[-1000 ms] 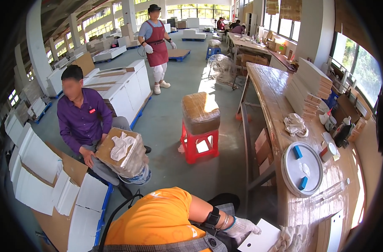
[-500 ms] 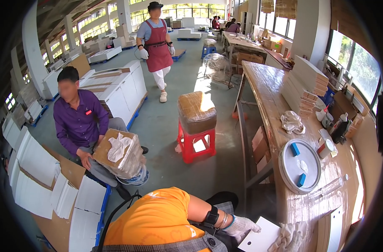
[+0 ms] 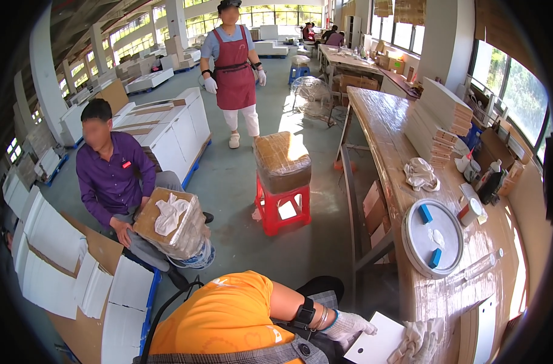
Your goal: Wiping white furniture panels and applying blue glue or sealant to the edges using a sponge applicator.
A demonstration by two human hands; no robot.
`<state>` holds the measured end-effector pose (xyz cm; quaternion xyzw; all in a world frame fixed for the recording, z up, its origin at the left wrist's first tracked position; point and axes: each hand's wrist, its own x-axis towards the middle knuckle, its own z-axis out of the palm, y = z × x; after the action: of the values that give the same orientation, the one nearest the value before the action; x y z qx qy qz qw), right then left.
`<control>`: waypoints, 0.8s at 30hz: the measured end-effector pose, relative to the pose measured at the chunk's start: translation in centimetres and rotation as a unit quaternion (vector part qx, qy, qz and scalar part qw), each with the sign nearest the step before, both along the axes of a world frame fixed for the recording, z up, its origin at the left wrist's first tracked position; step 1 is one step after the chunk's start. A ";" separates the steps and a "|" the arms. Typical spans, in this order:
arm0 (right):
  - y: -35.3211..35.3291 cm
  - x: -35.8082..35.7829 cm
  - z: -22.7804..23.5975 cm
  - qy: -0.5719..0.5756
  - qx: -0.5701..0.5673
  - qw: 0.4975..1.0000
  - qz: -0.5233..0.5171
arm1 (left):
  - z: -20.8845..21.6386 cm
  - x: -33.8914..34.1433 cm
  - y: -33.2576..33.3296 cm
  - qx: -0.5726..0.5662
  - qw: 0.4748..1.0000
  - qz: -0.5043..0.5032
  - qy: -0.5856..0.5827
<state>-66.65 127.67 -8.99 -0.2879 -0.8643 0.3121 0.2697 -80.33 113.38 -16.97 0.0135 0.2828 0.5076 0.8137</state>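
Observation:
My left hand (image 3: 347, 326), in a white knit glove, grips the left edge of a small white panel (image 3: 376, 341) with a dark round hole. Its fingertips rest at the panel's upper edge. Crumpled white cloth (image 3: 419, 341) lies against the panel's right side. I cannot make out my right hand; only folds of white fabric show there. My left arm reaches across from an orange sleeve (image 3: 222, 315), with a black band on the forearm.
A wrapped workbench (image 3: 379, 121) at right bears stacked white boards (image 3: 437, 124), a round lid (image 3: 413, 242) with blue blocks, a rag (image 3: 421, 175) and upright panels (image 3: 478, 330). A red stool (image 3: 276, 212) stands ahead. One person (image 3: 116, 164) sits left; another (image 3: 235, 73) stands beyond.
The person in the red apron has come nearer and shifted slightly right. My left hand keeps its grip on the panel, almost unmoved.

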 end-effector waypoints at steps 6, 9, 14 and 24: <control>0.0 0.3 0.2 0.004 -0.006 1.000 -0.002 | 0.1 0.1 -0.1 0.003 1.000 0.005 0.014; 0.0 0.5 0.3 0.008 -0.008 1.000 -0.001 | 0.2 0.1 -0.1 0.005 1.000 0.005 0.018; 0.0 0.7 0.3 0.011 -0.010 1.000 0.000 | 0.4 0.1 -0.2 -0.002 1.000 0.005 0.030; -0.1 1.4 0.5 0.017 -0.017 1.000 -0.001 | 0.7 0.0 -0.4 0.023 0.999 0.000 0.026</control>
<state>-65.27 127.62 -8.51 -0.2883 -0.8537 0.3316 0.2796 -80.37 112.96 -16.24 0.0453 0.2926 0.5135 0.8054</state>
